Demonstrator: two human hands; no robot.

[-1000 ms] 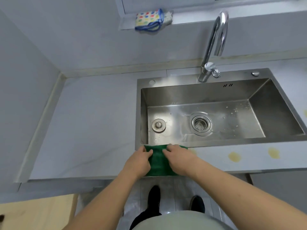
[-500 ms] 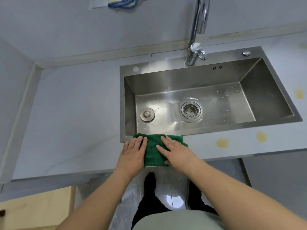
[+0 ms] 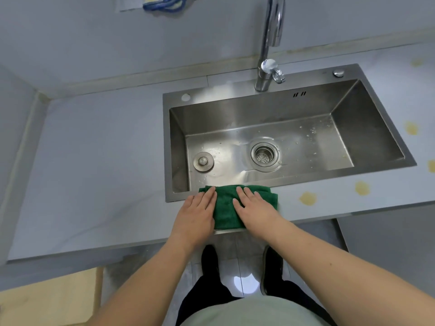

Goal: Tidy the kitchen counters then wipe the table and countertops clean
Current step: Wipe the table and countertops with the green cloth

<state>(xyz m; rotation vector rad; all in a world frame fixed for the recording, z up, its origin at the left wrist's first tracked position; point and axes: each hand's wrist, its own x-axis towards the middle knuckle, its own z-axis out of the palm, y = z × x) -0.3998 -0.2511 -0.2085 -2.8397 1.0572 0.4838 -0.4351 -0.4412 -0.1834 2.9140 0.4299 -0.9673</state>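
A folded dark green cloth (image 3: pixel 226 208) lies on the grey countertop (image 3: pixel 98 165) at the front rim of the steel sink (image 3: pixel 372 128). My left hand (image 3: pixel 196 214) lies flat on the cloth's left edge, fingers straight. My right hand (image 3: pixel 255 208) presses flat on the cloth's right half, fingers straight and slightly spread. Several yellow stains (image 3: pixel 308 198) mark the counter to the right of the cloth.
A chrome faucet (image 3: pixel 268 55) rises behind the sink. A round plug (image 3: pixel 203 161) and the drain strainer (image 3: pixel 264 156) sit on the basin floor. A dotted pouch with a blue strap (image 3: pixel 164 3) rests on the ledge above. A wall closes the counter's left side.
Both hands went from pinching the bunched cloth to lying flat on it, and the cloth now lies spread wider. The view tilted down and closer.
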